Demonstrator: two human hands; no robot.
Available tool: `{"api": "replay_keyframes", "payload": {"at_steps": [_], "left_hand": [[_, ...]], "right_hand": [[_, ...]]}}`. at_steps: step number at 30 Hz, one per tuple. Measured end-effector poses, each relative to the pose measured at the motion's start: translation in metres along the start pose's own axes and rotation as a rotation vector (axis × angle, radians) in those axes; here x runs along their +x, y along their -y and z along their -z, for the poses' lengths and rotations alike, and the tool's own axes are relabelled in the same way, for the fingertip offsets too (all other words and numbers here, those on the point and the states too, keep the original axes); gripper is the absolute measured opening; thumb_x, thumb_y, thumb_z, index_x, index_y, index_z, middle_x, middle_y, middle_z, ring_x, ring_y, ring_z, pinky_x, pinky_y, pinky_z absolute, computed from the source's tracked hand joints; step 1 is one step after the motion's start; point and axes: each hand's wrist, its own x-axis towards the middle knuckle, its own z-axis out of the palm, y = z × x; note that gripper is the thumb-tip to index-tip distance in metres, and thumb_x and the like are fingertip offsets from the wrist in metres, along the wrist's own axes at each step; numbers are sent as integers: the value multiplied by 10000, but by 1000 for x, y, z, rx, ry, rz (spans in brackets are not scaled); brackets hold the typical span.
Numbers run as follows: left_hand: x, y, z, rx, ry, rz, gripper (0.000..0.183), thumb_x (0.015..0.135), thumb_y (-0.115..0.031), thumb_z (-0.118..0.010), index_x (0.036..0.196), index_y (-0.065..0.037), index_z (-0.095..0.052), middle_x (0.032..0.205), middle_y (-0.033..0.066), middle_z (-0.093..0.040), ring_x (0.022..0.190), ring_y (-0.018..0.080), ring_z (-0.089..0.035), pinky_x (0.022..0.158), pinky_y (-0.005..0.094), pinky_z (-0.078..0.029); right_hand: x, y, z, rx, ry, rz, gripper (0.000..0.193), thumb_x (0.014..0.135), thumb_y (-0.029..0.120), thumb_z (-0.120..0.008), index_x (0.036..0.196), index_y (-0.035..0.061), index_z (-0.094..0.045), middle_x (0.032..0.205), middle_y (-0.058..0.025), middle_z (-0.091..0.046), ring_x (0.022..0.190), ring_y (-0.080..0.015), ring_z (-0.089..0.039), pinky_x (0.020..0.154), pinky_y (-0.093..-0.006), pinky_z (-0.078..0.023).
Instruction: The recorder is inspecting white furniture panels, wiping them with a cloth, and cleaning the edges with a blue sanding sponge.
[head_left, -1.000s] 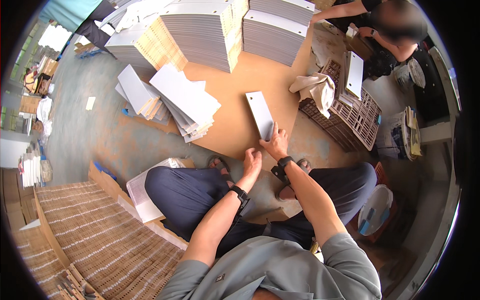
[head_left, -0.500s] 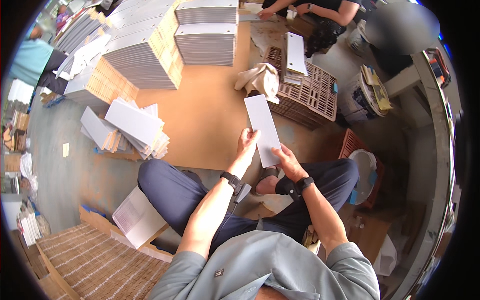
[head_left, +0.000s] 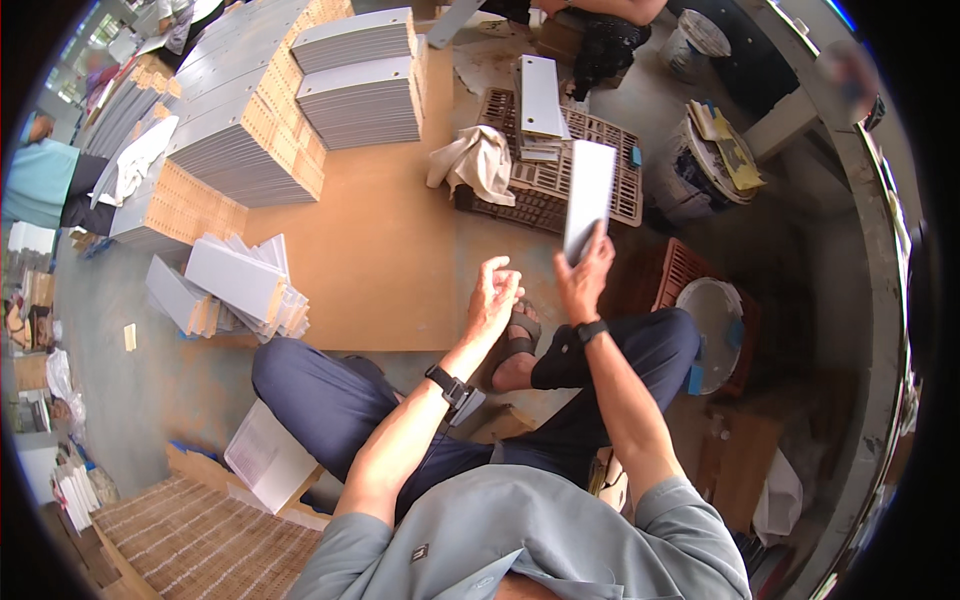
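Long, narrow white panel (head_left: pixel 591 190), square-cornered, is pinched at near end by right hand (head_left: pixel 584 278), seen against crate (head_left: pixel 627 190)'s near edge; left hand (head_left: pixel 490 305) is held loosely half-curled, apart.

I make out a grey short-sleeved shirt (head_left: pixel 500 520) with a small dark chest patch (head_left: pixel 420 551), navy trousers (head_left: pixel 318 398) and a strapped sandal (head_left: pixel 520 346). Black wristbands (head_left: pixel 591 330) on both arms — the left carries a boxy unit (head_left: pixel 467 407).
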Motion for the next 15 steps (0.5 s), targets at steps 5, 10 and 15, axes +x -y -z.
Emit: {"api": "replay_keyframes", "payload": {"at_steps": [5,10,15], "left_hand": [[-14,44,8,137,-16,44,395,977,-206,-606,1306,-63,-441,911,108,-654,775,190,-689,708,351,-560],[-23,62,22,284,-45,-9,359,990,-188,-589,1292,-52,-451,935,101,-647,779,173,-668,698,333,-554],[-29,56,19,366,-85,1,336,985,-214,-590,1263,-61,-479,992,122,-655,762,200,-671,704,355,-552]], "right_hand": [[50,-58,-8,-388,424,-377,1034,739,396,-768,1568,142,-203,1370,-279,-415,1184,-468,-498,930,-551,-481],[39,-67,-16,-411,353,-351,1032,757,398,-743,1579,187,-156,1374,-298,-396,1213,-479,-489,976,-549,-471],[29,-50,-9,-127,276,-267,917,756,351,-722,1519,48,-312,1223,-323,-538,1097,-429,-578,937,-486,-478]]}}
